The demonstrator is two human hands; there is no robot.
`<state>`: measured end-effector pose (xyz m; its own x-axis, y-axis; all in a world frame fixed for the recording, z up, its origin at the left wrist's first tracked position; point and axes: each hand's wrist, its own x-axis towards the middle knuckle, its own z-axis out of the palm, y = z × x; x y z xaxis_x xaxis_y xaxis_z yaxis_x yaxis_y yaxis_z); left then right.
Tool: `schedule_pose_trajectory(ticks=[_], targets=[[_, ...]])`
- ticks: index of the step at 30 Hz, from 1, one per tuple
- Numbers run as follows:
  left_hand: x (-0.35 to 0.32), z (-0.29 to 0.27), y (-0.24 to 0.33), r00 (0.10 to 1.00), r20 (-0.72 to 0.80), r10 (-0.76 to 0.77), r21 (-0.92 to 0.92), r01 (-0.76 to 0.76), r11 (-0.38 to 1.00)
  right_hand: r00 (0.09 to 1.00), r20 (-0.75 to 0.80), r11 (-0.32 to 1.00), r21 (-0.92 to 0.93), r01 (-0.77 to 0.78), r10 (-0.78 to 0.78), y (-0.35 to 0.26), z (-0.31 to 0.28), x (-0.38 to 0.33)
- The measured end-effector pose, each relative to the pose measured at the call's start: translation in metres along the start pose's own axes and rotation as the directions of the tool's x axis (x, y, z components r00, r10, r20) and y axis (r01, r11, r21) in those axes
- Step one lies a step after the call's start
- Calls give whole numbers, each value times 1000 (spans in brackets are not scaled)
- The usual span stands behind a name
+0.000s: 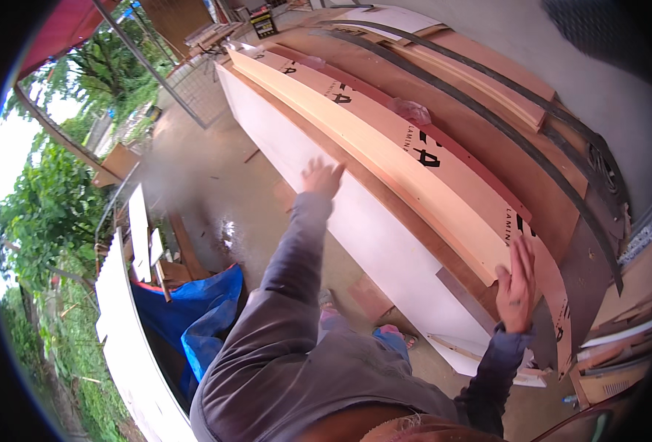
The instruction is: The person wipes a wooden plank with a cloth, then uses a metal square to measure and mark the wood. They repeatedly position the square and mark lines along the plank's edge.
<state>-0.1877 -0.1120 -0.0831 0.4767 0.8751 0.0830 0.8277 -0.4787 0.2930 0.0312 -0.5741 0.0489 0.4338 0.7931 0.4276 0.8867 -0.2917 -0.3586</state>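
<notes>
My left hand (322,178) is spread at the top edge of a long white panel (388,254) that stands on its side. Behind that edge runs a brown wooden strip (374,180). A long, pale wood-toned board (407,180), with a printed peach laminate sheet (455,180) along its far side, stretches away beyond it. My right hand (516,287) has its fingers straight and lies at the near end of this board, palm toward it. Neither hand holds anything that I can see; whether the left fingertips press on the panel, I cannot tell.
Dark bent strips (488,121) and more boards (473,77) lie behind, by the grey wall. A blue tarp (212,309) and scrap boards (140,232) are at the left. Stacked offcuts (620,346) sit at the right. Crumpled clear plastic (410,112) rests on the boards.
</notes>
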Motion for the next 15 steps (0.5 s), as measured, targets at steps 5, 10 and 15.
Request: schedule_pose_trajectory(ticks=[5, 10, 15], targets=[[-141, 155, -323, 644, 727, -238, 244, 82, 966, 948, 89, 873, -423, -242, 306, 6, 81, 51], [-330, 164, -436, 292, 834, -468, 365, 345, 865, 880, 66, 702, -633, -327, 469, -16, 103, 92], [-460, 131, -525, -220, 846, -486, 456, 771, 444, 885, 38, 716, -604, -350, 465, -55, 168, 161]])
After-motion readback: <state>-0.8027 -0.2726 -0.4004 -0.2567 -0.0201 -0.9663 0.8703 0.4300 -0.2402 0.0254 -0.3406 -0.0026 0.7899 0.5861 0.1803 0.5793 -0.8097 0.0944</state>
